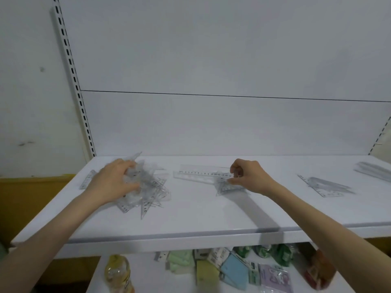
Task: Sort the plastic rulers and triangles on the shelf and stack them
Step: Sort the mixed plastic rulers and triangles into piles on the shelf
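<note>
At a white shelf (211,214) against a white back panel (211,123), our left hand (114,180) grips the jumbled triangle pile (148,191); our right hand (248,176) pinches a clear ruler (201,174).

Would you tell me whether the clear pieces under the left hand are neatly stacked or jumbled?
Jumbled: the pile under the left hand shows corners and edges pointing every way, overlapping loosely.

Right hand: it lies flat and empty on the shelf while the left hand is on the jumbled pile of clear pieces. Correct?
Not quite. The head view shows the right hand pinching the end of the clear ruler on the shelf, not flat and empty. The left hand is on the jumbled pile, as stated.
</note>
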`<state>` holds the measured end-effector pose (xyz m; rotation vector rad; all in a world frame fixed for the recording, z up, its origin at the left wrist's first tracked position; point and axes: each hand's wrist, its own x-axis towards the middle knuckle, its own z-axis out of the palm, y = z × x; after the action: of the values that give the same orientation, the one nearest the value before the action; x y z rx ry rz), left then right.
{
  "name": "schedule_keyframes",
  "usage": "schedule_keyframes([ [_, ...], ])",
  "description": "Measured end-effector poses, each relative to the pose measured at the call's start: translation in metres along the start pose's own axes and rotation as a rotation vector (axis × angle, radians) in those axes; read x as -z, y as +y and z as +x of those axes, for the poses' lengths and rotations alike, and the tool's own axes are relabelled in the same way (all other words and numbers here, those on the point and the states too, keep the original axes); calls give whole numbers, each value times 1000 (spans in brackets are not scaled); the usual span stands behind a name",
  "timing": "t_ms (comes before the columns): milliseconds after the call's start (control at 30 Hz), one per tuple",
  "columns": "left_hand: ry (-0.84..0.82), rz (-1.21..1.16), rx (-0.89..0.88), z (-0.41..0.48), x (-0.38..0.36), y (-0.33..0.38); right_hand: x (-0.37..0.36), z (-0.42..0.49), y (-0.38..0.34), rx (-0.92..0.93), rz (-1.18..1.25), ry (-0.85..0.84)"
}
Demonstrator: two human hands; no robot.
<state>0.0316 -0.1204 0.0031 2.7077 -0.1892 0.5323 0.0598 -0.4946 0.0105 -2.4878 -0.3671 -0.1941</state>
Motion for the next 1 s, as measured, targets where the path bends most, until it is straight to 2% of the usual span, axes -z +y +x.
schedule_keyframes([
  [100,54,19,44,6,4,-5,-3,0,-3,20,16,10],
  [300,44,35,104,21,8,-10,-8,6,-10,45,32,13],
  [567,55,1,71,37,6,1,-2,15,-9,30,29,23],
  [733,34,-59,-47,54,-12,59,16,-5,18,-69,39,74],
  [1000,-56,-122,-260,79,-66,174,82,-48,104,-191,-32,134],
])
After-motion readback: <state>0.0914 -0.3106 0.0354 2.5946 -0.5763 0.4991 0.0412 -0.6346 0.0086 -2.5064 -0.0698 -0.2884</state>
